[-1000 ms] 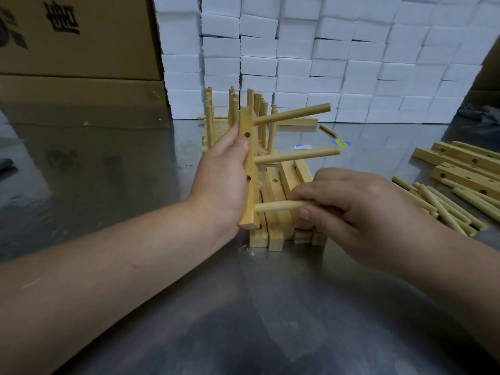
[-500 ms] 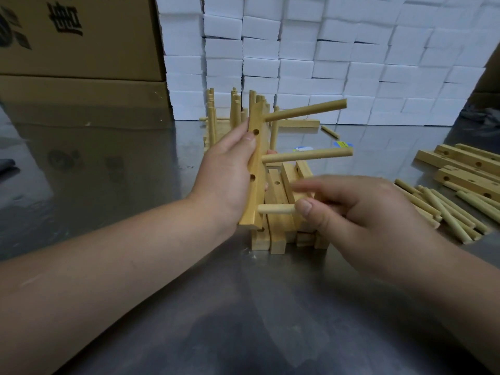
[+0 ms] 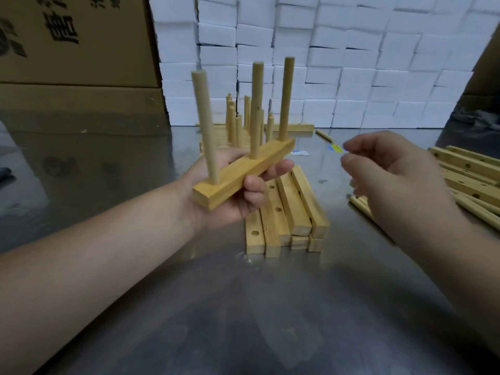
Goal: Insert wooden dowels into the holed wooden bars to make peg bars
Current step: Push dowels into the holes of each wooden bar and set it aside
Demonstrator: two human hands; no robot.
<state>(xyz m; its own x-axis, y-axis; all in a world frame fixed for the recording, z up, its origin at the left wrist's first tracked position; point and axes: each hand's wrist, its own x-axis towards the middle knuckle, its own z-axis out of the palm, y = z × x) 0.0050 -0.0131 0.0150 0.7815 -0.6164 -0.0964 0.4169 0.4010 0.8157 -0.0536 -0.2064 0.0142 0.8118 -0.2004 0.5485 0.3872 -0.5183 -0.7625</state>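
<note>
Gripped in the left hand (image 3: 230, 212), fingers curled round its underside: peg bar (image 3: 243, 171) with three dowels (image 3: 256, 109) upright, held above the stack of holed bars (image 3: 293, 209) on the table (image 3: 243, 307). To the right, apart from it, right hand (image 3: 392, 180) – fingers loosely curled, holding nothing. Further right, loose dowels (image 3: 359, 206).

Peg bar (image 3: 243, 173) at frame centre: pale wooden bar roughly level, angled toward upper right, three dowels (image 3: 256, 109) upright in its holes, gripped off the table in left hand (image 3: 230, 209). Just below-right, stack of holed bars (image 3: 293, 204) lies flat, holes showing. Finished peg bars (image 3: 235, 123) stand behind at centre; spare holed bars (image 3: 465, 171) and loose dowels (image 3: 476, 209) lie at right edge.
</note>
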